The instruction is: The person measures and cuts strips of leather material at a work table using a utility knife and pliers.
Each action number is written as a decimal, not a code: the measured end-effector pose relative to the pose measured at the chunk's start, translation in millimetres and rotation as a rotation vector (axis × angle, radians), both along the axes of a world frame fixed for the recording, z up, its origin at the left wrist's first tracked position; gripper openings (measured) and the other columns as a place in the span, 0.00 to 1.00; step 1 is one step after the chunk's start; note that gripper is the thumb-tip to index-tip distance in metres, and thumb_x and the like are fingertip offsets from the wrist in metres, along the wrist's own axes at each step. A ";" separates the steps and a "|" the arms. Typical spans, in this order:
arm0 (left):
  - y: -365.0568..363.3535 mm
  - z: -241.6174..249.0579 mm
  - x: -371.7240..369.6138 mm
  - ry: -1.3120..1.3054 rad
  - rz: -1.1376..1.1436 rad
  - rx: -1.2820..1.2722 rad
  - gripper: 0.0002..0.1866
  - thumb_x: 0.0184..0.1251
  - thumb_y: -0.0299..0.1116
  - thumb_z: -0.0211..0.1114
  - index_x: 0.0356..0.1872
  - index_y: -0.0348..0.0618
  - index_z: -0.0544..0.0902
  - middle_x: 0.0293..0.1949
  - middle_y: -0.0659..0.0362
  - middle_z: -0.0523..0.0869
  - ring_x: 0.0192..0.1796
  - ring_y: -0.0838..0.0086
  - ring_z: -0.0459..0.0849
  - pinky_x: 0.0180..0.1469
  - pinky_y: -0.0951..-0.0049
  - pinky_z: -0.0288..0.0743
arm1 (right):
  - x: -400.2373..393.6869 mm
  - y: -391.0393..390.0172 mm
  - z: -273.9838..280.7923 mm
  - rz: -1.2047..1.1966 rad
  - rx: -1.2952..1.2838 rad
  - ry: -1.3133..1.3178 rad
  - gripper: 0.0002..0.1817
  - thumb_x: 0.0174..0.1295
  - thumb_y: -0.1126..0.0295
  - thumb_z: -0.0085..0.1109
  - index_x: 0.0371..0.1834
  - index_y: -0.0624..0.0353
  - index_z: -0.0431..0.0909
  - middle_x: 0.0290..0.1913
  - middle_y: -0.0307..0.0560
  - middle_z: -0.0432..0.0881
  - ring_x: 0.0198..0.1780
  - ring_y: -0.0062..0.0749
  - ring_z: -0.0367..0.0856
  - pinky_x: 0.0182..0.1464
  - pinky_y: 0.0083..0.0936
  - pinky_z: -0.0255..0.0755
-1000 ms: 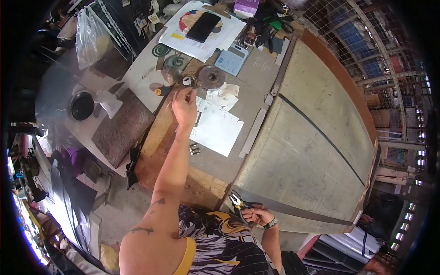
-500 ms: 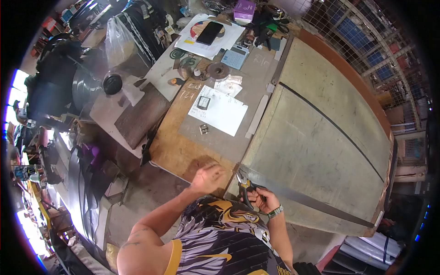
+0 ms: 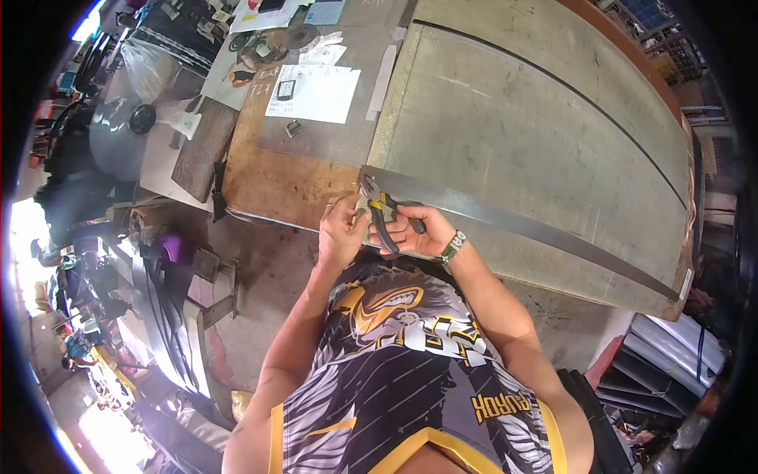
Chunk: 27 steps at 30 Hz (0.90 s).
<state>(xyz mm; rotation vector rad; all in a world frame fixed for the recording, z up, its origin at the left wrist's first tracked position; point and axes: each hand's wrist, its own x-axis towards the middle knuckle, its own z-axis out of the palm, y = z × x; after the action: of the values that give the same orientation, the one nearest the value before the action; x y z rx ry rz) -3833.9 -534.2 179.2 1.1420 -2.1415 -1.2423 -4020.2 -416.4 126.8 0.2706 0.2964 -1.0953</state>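
My right hand (image 3: 414, 231), with a green patterned watch on its wrist, holds black-and-yellow pliers (image 3: 379, 207) by the handles; their metal head points away from me. Close to the pliers' left side is my left hand (image 3: 342, 229), its fingers bent together near the jaws. Whatever those fingers may pinch is too small to tell. Both hands are at the near edge of the worktable, by the left end of a long dark metal strip (image 3: 505, 221). Farther back, a small metal buckle (image 3: 294, 128) lies below a white sheet of paper (image 3: 324, 99).
A large greenish-grey board (image 3: 513, 134) covers the right of the table. Back left are a round dark disc (image 3: 302, 38), more papers and a brown plank (image 3: 207, 150). A standing fan (image 3: 130, 122) is at the left. Wrapped rolls (image 3: 671, 355) lie at the lower right.
The view has tilted down and shifted. My left hand has moved right, from the wooden tabletop to beside the pliers' jaws. My right hand still holds the pliers.
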 end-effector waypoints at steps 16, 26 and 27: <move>-28.9 -60.6 -21.2 0.136 -0.124 -0.093 0.12 0.74 0.27 0.66 0.51 0.29 0.83 0.45 0.48 0.89 0.47 0.65 0.88 0.48 0.67 0.83 | 19.0 -12.3 -18.9 0.009 0.168 0.103 0.24 0.67 0.49 0.61 0.18 0.51 0.72 0.25 0.54 0.84 0.41 0.62 0.87 0.53 0.68 0.71; -26.4 -47.3 -31.6 0.079 -0.131 -0.158 0.08 0.72 0.27 0.68 0.40 0.29 0.85 0.34 0.52 0.88 0.37 0.70 0.86 0.41 0.68 0.81 | 36.0 -18.8 -12.1 -0.059 0.175 0.305 0.18 0.67 0.51 0.60 0.31 0.54 0.75 0.28 0.58 0.81 0.36 0.54 0.84 0.40 0.58 0.76; -29.5 -45.4 -30.6 0.066 -0.161 -0.151 0.08 0.72 0.27 0.68 0.38 0.29 0.84 0.33 0.52 0.87 0.36 0.71 0.85 0.41 0.68 0.81 | 38.7 -24.3 -19.3 -0.051 0.170 0.296 0.17 0.67 0.51 0.59 0.33 0.54 0.76 0.28 0.58 0.81 0.36 0.52 0.85 0.40 0.57 0.76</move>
<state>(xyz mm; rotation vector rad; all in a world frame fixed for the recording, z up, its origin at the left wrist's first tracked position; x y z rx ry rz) -3864.5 -563.6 133.9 0.8696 -2.2704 -1.1452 -3981.6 -440.7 107.6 0.2683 0.6518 -1.1625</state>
